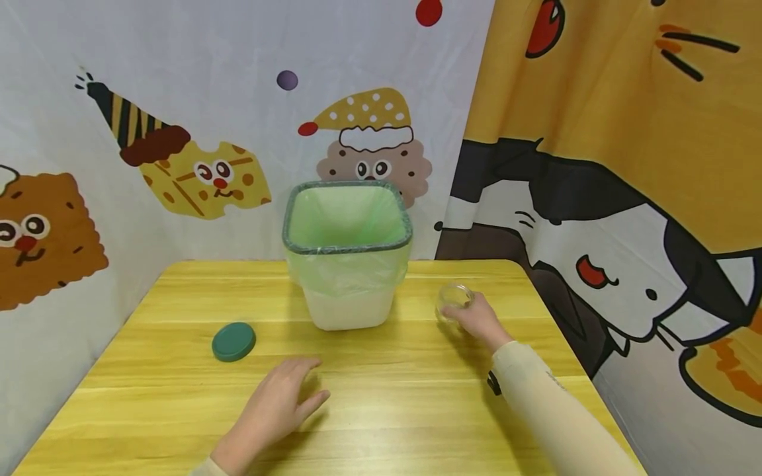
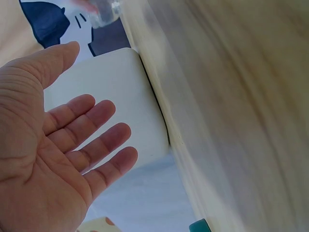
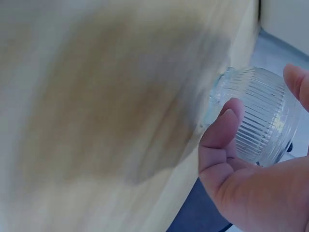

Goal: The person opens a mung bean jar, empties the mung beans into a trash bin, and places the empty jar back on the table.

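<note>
At the right of the table in the head view, my right hand [image 1: 481, 320] grips a clear glass jar [image 1: 454, 295]. Vertical ribs run round the jar's wall [image 3: 260, 104] in the right wrist view, with curled fingers on one side and the thumb across from them. My left hand [image 1: 276, 401] hangs low over the table's front left, empty, its fingers relaxed and spread from the thumb. A round dark green lid [image 1: 234, 342] lies flat on the table beyond that hand, to its left.
A white bin [image 1: 350, 311] lined with a pale green bag [image 1: 348, 271] stands at the middle back of the wooden table [image 1: 381, 410], between the lid and the jar. Behind the table hang a white cartoon-printed cloth [image 1: 226, 39] and a yellow one [image 1: 595, 99].
</note>
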A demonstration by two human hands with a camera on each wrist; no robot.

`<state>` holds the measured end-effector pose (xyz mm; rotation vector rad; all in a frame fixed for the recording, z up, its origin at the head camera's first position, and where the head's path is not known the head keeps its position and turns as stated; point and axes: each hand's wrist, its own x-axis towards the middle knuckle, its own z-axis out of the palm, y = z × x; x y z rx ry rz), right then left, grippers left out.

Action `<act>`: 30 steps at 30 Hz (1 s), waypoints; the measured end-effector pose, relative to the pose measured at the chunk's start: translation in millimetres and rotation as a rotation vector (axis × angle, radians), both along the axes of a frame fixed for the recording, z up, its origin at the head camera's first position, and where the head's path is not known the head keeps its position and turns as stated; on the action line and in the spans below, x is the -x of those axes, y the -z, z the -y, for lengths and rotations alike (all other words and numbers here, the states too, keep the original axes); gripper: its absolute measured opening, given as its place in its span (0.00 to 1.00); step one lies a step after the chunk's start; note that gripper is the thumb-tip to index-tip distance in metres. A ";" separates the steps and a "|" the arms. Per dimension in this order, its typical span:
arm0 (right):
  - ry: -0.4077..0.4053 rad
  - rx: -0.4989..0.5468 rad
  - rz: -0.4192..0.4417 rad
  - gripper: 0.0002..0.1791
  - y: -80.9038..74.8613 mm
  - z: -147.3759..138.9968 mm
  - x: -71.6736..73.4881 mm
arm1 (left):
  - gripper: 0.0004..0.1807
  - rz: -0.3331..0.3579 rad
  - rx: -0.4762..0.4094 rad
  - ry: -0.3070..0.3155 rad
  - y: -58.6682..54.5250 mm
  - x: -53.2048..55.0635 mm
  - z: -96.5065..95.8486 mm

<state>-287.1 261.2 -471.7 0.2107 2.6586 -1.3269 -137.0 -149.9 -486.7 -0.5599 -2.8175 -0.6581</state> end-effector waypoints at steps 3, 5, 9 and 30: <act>0.025 0.005 -0.005 0.52 1.9 6.3 16.9 | 0.29 0.007 -0.007 -0.005 0.5 -0.8 0.0; 0.038 0.013 -0.007 0.48 4.1 10.3 26.7 | 0.29 0.011 -0.015 -0.010 0.2 -1.1 -0.2; 0.061 0.020 -0.017 0.42 8.8 18.4 42.9 | 0.28 0.019 -0.032 -0.025 -0.8 -1.3 -1.3; -0.121 -0.061 -0.017 0.40 2.7 -22.5 34.4 | 0.27 0.039 -0.054 -0.055 -1.8 -0.4 -2.0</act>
